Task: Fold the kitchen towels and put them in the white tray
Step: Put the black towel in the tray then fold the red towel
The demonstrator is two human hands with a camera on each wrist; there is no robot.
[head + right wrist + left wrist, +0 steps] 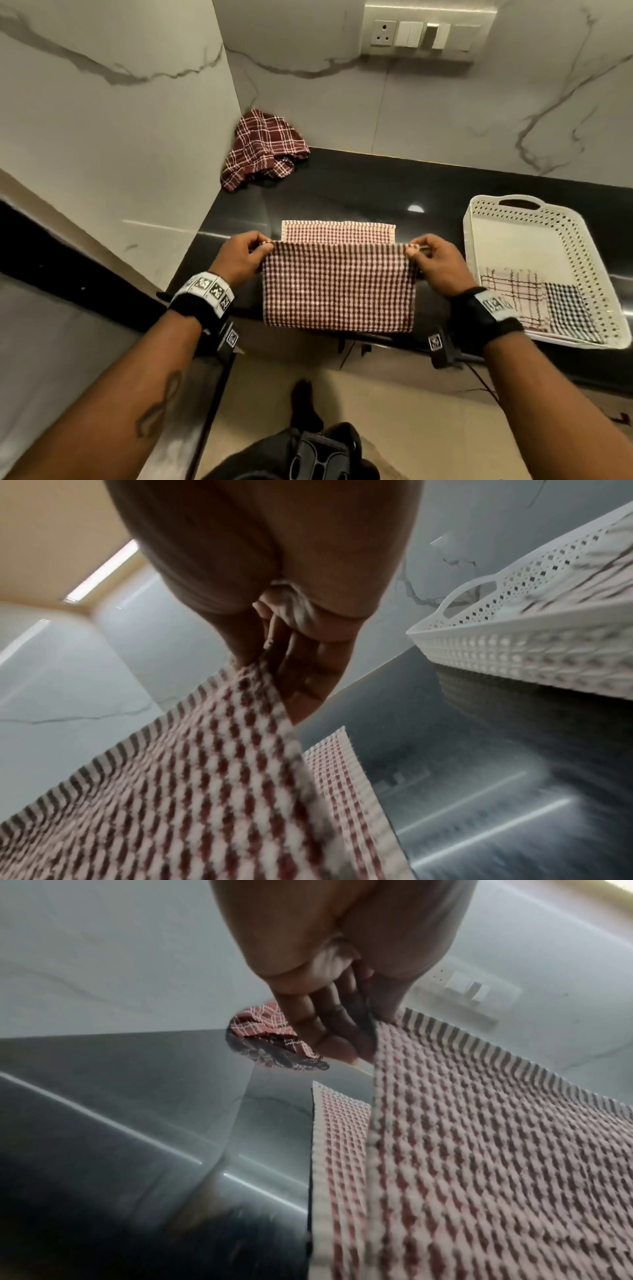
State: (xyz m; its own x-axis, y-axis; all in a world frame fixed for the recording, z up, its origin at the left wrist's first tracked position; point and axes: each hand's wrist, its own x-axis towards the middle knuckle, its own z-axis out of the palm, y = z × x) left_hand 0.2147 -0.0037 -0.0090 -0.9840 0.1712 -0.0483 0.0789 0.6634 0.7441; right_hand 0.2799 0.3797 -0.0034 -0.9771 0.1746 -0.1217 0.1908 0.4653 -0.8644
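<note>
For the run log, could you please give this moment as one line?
both hands pinch checked towel corners, folding | two folded towels in white tray | one crumpled towel left

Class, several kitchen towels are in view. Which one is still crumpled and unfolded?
The dark red plaid towel in the back corner of the counter; the checked towel is held mid-fold, and the others lie flat in the white tray.

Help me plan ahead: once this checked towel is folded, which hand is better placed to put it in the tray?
Probably the right hand: it pinches the towel on the tray's side; the left hand is farther away.
</note>
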